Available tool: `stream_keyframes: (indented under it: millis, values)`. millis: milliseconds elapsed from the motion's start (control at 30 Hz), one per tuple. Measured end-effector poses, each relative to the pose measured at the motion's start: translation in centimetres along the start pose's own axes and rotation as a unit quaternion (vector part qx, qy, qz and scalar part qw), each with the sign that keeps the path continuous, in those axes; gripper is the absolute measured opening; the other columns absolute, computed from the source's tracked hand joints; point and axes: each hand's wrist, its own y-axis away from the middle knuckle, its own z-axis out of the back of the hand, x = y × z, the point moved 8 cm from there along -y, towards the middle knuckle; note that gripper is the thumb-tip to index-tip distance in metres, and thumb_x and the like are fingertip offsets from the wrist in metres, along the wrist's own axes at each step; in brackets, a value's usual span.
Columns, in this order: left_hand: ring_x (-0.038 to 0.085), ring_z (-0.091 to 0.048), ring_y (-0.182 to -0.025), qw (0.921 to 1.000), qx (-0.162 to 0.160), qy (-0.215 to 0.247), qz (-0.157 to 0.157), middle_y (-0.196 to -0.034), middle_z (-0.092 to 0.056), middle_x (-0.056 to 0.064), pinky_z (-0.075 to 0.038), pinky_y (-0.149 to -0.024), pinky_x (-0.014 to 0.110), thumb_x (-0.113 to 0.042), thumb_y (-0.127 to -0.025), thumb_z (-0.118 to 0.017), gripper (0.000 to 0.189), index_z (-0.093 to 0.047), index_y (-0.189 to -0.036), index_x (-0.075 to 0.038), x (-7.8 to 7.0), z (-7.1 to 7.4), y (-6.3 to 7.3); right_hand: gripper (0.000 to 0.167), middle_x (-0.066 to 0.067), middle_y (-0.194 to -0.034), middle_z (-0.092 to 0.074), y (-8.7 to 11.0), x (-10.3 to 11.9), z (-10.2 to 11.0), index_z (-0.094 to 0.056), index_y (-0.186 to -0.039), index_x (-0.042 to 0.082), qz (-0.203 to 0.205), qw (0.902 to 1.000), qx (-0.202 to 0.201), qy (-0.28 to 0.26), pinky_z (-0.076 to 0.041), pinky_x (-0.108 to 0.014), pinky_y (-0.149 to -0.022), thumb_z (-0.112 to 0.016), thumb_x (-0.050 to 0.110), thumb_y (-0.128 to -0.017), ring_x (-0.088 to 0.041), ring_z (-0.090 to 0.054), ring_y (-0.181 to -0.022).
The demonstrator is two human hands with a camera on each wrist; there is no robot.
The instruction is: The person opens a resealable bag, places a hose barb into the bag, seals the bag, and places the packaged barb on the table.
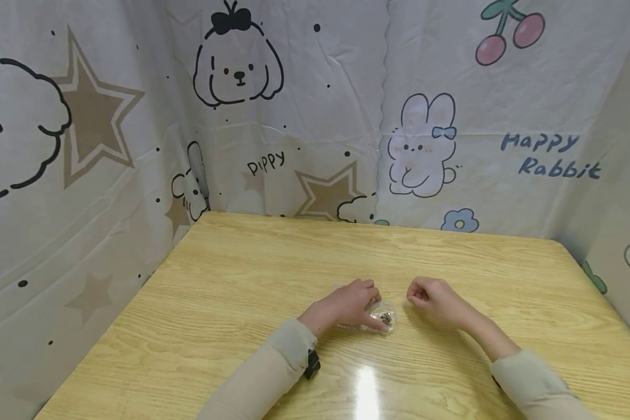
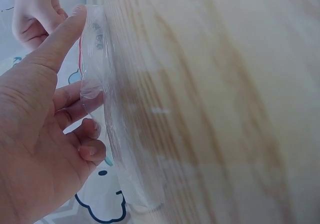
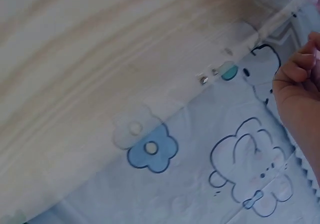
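A small clear plastic bag (image 1: pixel 391 328) lies on the wooden table, with a cluster of small dark metal pieces (image 1: pixel 385 318) inside. My left hand (image 1: pixel 349 304) holds the bag, thumb along its near side and fingers bent on the far side. From the left wrist, the clear film (image 2: pixel 107 114) spans between thumb and curled fingers. To the right, apart from the bag, my right hand (image 1: pixel 438 300) hovers close over the table, fingers curled in toward the thumb; nothing shows in it. Two tiny shiny metal pieces (image 3: pixel 203 79) lie on the tabletop in the right wrist view.
The light wood table (image 1: pixel 273 251) reaches back to a white patterned curtain (image 1: pixel 304 87), which also hangs along both sides. A black strap (image 1: pixel 312 364) shows at the left sleeve cuff. Light glares off the table's near part.
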Motion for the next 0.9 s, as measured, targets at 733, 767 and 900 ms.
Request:
stream_keyframes:
  millis: [733, 767, 900]
  values:
    - [0.008, -0.045, -0.09, 0.9999, -0.004, -0.011, -0.005, -0.111, -0.057, -0.004, -0.042, -0.075, 0.019, -0.063, -0.078, -0.071, 0.069, -0.063, -0.124, -0.013, -0.1, -0.1, 0.2, 0.008, -0.003, -0.074, -0.057, 2.2, -7.3, 3.0, -0.06, -0.084, 0.001, -0.085, 0.9926, -0.025, 0.083, -0.04, -0.021, -0.058, -0.067, 0.003, -0.087, -0.008, -0.045, -0.068]
    - [0.008, -0.045, -0.09, 0.9999, -0.005, -0.012, -0.006, -0.111, -0.057, -0.004, -0.042, -0.075, 0.019, -0.064, -0.078, -0.071, 0.069, -0.063, -0.124, -0.013, -0.1, -0.1, 0.2, 0.008, -0.003, -0.074, -0.057, 2.2, -7.4, 3.0, -0.06, -0.084, 0.0, -0.089, 0.9924, -0.022, 0.082, -0.04, -0.021, -0.058, -0.067, 0.004, -0.087, -0.009, -0.046, -0.068]
    - [0.008, -0.046, -0.091, 0.9999, -0.006, -0.013, -0.008, -0.11, -0.057, -0.004, -0.042, -0.074, 0.019, -0.064, -0.077, -0.071, 0.069, -0.063, -0.124, -0.014, 0.0, -0.1, 0.1, 0.008, -0.005, -0.074, -0.057, 2.1, -7.5, 3.1, -0.06, -0.084, -0.001, -0.095, 0.9923, -0.019, 0.077, -0.039, -0.021, -0.057, -0.065, 0.004, -0.088, -0.01, -0.046, -0.068]
